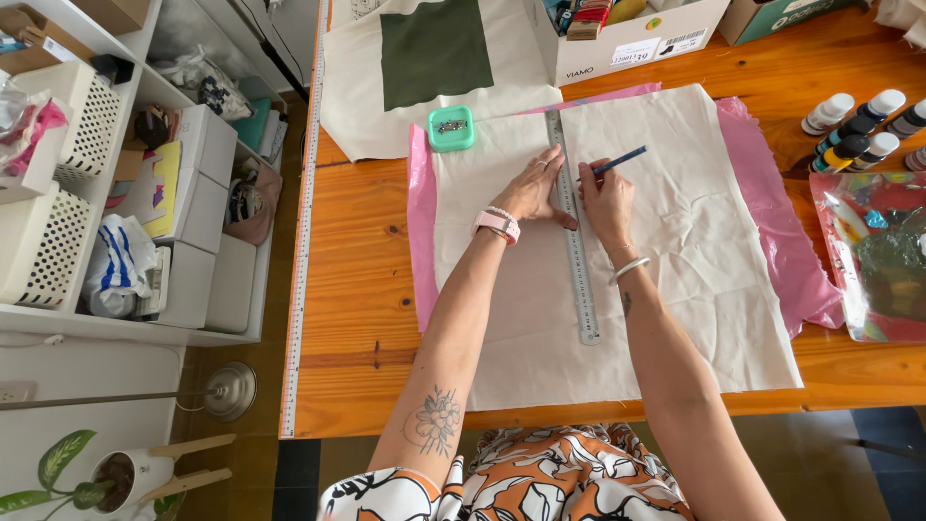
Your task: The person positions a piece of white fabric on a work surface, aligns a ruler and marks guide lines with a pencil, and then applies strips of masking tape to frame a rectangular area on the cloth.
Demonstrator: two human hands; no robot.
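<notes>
A cream cloth (675,241) lies flat on a pink sheet (421,222) on the wooden table (357,289). A long metal ruler (577,280) runs down the middle of the cloth. My left hand (533,188) presses flat on the cloth and the ruler's upper part, fingers spread. My right hand (606,198) grips a blue pencil (617,161) just right of the ruler, its tip at the ruler's edge.
A teal pin box (450,127) sits at the cloth's top left. Behind it lies cream fabric with a dark green rectangle (434,48) and a white cardboard box (632,39). Paint bottles (854,130) and a plastic bag (873,256) are at right. White shelves (125,193) stand left.
</notes>
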